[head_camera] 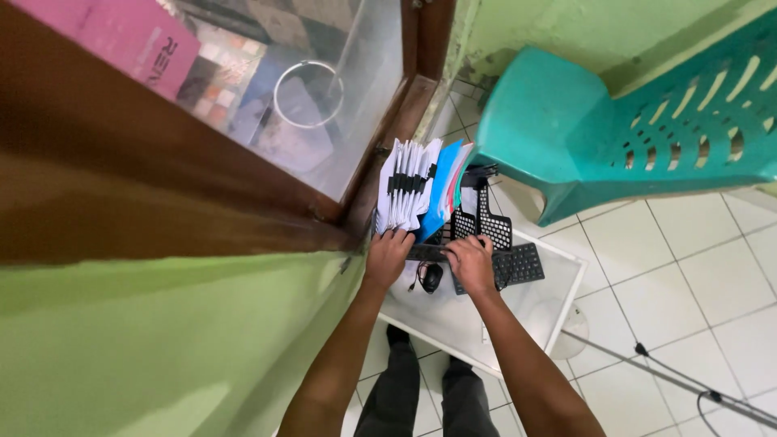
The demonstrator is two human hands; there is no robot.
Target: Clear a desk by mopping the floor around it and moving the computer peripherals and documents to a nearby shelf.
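My left hand (388, 255) rests at the base of a stack of white paper bundles (407, 188) held with black clips, standing upright in a black mesh file rack (484, 220). My right hand (470, 263) sits on the front edge of that rack, over a black keyboard (518, 265). Blue, red and green folders (444, 188) stand behind the white bundles. A black mouse (430, 277) lies between my hands. Whether either hand grips anything is unclear.
Everything sits on a small white table (518, 311). A teal plastic chair (615, 121) stands to the right. A wooden-framed glass window (307, 105) and a green wall (162, 340) are on the left. Cables (688, 380) run over the white tiled floor.
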